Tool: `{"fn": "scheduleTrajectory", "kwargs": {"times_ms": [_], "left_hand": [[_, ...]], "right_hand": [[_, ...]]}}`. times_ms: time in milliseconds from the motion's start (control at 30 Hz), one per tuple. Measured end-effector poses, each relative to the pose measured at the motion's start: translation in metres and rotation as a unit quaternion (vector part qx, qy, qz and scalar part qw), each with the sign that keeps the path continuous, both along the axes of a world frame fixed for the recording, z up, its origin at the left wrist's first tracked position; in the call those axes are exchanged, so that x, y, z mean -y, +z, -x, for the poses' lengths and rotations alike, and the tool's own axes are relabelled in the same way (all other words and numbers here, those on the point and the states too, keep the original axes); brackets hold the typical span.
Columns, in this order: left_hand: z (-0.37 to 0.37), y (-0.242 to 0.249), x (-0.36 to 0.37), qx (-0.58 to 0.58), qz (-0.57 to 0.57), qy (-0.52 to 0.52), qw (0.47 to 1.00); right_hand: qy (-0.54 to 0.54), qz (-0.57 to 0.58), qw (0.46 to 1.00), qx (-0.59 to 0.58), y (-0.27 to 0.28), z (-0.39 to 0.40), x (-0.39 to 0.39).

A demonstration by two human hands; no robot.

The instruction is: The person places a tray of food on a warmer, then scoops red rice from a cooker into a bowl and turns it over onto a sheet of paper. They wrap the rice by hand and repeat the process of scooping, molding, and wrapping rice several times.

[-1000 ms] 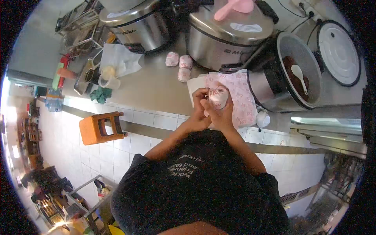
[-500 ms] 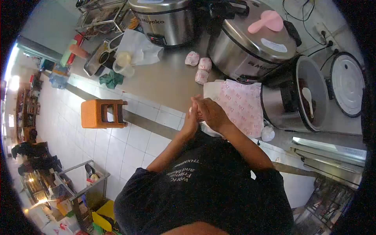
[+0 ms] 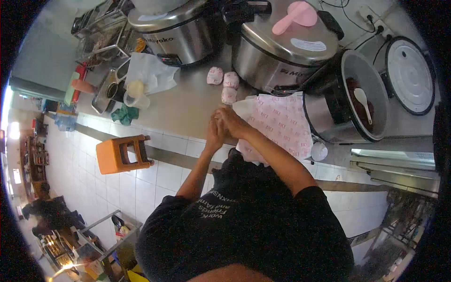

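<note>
hands pressed together at the front edge of the stainless steel counter (image 3: 188, 105): the left hand (image 3: 215, 134) and the right hand (image 3: 233, 123) are cupped palm to palm, fingers curled closed against each other, and whatever sits between them is hidden, so i cannot tell what they grip. just to the right of the hands, touching the right wrist, lies a sheet of white wrapping paper with pink print (image 3: 282, 124), hanging a little over the counter edge. just beyond the hands sit three small paper-wrapped bundles in the same pink print (image 3: 224, 83), close together, near the base of a large closed steel rice cooker with a pink plastic paddle on its lid (image 3: 282, 47). to the right stands an open steel cooker pot with dark contents and a white spoon inside (image 3: 361, 96), its round white lid (image 3: 408, 70) lying beside it. a second closed steel cooker (image 3: 174, 28) stands further left, a crumpled white paper (image 3: 150, 73) before it. an orange plastic stool (image 3: 121, 152) stands on the tiled floor below
</note>
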State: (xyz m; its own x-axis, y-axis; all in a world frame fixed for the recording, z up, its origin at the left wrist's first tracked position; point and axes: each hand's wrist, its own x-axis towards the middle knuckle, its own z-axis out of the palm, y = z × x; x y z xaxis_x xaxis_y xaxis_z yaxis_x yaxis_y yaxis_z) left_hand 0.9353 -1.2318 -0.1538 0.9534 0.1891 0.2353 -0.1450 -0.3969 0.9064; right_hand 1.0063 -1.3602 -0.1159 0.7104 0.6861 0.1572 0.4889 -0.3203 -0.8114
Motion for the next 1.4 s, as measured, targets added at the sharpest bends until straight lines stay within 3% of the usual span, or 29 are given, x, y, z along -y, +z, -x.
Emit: {"fn": "scheduleTrajectory", "kwargs": {"times_ms": [67,100,167,200,300,367,400,433,500,533,633,700,767,800,833,867,900,933,967,1000,1033,1067,1133,1200,1267,1300,1333,1400], "left_hand": [[-0.015,-0.028,-0.029,0.015,-0.174,-0.012,0.984],[-0.019,-0.044,-0.033,-0.004,-0.255,0.069,0.964],[-0.036,-0.036,-0.041,-0.079,-0.076,0.142,0.984],[-0.043,-0.028,-0.041,-0.118,0.014,0.180,0.976],[-0.065,0.001,-0.033,-0.265,-0.150,0.239,0.922],[-0.056,0.026,-0.022,-0.196,-0.271,0.276,0.901],[-0.053,0.032,-0.011,-0.158,-0.326,0.292,0.885],[-0.049,0.032,-0.005,-0.153,-0.338,0.244,0.896],[-0.044,0.023,-0.004,-0.139,-0.364,0.131,0.911],[-0.055,0.009,-0.001,-0.112,-0.333,0.142,0.926],[-0.099,-0.022,-0.011,-0.048,-0.273,0.177,0.944],[-0.114,-0.003,-0.009,-0.087,-0.302,0.163,0.935],[-0.125,0.014,-0.003,-0.164,-0.373,0.155,0.900],[-0.121,0.026,-0.011,-0.136,-0.270,0.162,0.939],[-0.108,0.053,0.001,-0.063,-0.259,0.178,0.947],[-0.096,0.081,0.013,0.010,-0.252,0.191,0.949],[-0.083,0.089,0.033,0.130,-0.330,0.226,0.907],[-0.071,0.077,0.042,0.079,-0.337,0.217,0.913],[-0.056,0.042,0.046,0.071,-0.287,0.118,0.948],[-0.039,0.084,0.084,0.039,-0.166,-0.036,0.985],[-0.015,0.139,0.136,0.000,-0.039,-0.184,0.982],[0.000,0.157,0.179,0.026,0.044,-0.247,0.968],[0.015,0.172,0.221,0.029,0.107,-0.232,0.966],[0.018,0.179,0.237,-0.020,0.057,-0.087,0.994],[0.015,0.166,0.215,0.056,0.121,-0.058,0.989],[0.018,0.169,0.210,0.092,0.144,-0.034,0.985],[0.022,0.172,0.205,0.124,0.165,-0.009,0.978],[0.027,0.182,0.188,0.068,0.160,-0.041,0.984]], "right_hand": [[-0.083,0.030,0.986,0.141,0.013,-0.005,-0.003],[-0.091,0.058,0.989,0.101,0.023,-0.006,0.004],[-0.097,0.118,0.988,0.013,0.055,0.002,0.029],[-0.102,0.094,0.989,0.045,0.074,0.010,0.051],[-0.193,0.082,0.974,0.082,0.099,0.045,0.140],[-0.336,0.185,0.917,0.112,0.063,0.078,0.213],[-0.353,0.172,0.916,0.081,0.056,0.089,0.250],[-0.389,0.214,0.878,0.180,0.040,0.106,0.281],[-0.476,0.226,0.825,0.206,0.037,0.124,0.313],[-0.517,0.229,0.797,0.211,0.031,0.134,0.324],[-0.537,0.259,0.795,0.110,-0.019,0.134,0.355],[-0.533,0.324,0.781,0.016,-0.032,0.121,0.367],[-0.523,0.292,0.801,0.002,-0.025,0.116,0.372],[-0.524,0.277,0.805,-0.002,-0.019,0.116,0.377],[-0.533,0.251,0.808,0.009,-0.013,0.117,0.384],[-0.528,0.128,0.839,-0.026,0.011,0.118,0.383],[-0.527,0.076,0.846,0.031,0.023,0.120,0.384],[-0.498,-0.183,0.826,-0.191,0.009,0.123,0.390],[-0.462,-0.093,0.874,-0.116,0.067,0.121,0.364],[-0.423,-0.235,0.828,-0.282,0.091,0.119,0.353],[-0.398,-0.344,0.785,-0.328,0.091,0.114,0.326],[-0.324,-0.333,0.836,-0.292,0.088,0.105,0.315],[-0.232,-0.334,0.849,-0.336,0.107,0.085,0.278],[-0.239,-0.231,0.938,-0.103,0.115,0.082,0.266],[-0.119,-0.015,0.988,0.101,0.214,0.054,0.309],[-0.155,-0.100,0.982,0.030,0.234,0.042,0.334],[-0.172,-0.069,0.971,0.150,0.262,0.017,0.368],[-0.340,0.162,0.925,0.058,0.303,-0.035,0.420]]}}
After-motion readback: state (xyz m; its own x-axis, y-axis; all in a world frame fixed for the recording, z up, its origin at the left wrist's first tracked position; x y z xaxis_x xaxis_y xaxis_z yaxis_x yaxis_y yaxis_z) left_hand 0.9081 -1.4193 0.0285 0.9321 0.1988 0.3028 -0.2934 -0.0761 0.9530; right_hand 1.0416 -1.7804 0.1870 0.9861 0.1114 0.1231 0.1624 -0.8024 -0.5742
